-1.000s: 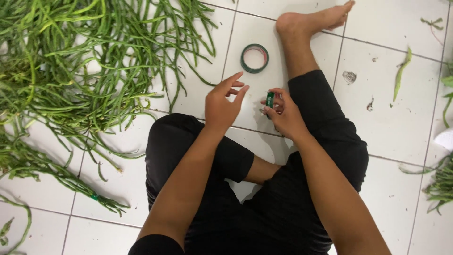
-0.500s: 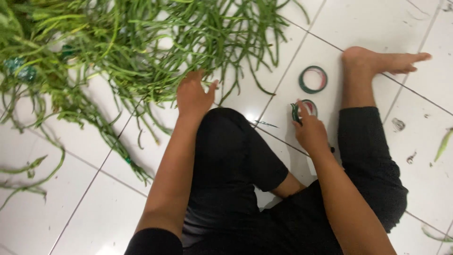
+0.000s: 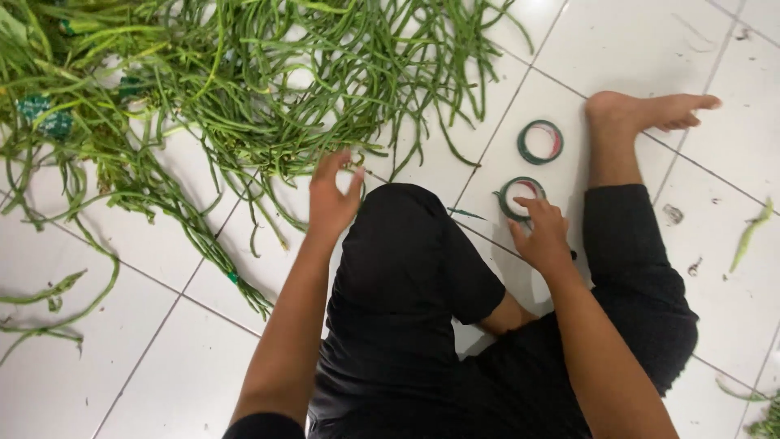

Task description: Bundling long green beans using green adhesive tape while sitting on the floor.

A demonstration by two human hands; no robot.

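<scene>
Green long beans (image 3: 244, 89) fill the upper left of the frame; they look light and bendy, so take several mid-length. Your left hand (image 3: 331, 199) is spread open beside them, and your right hand (image 3: 540, 236) rests unclenched on the nearer tape roll (image 3: 520, 197).

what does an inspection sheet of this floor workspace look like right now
surface: white tiled floor with dark grout lines, small green scraps scattered on it
job's things: big loose pile of long green beans; a tied bundle of beans trails toward the left knee; two green tape rolls, near roll, far roll, both flat on the tile
clutter: stray bean pieces at left and right
grippers: left hand open, fingers spread, at the pile's edge; right hand open, fingertips on the near roll
cables: nothing seen
surroundings: person's bare foot beside the far roll; black trousers
</scene>
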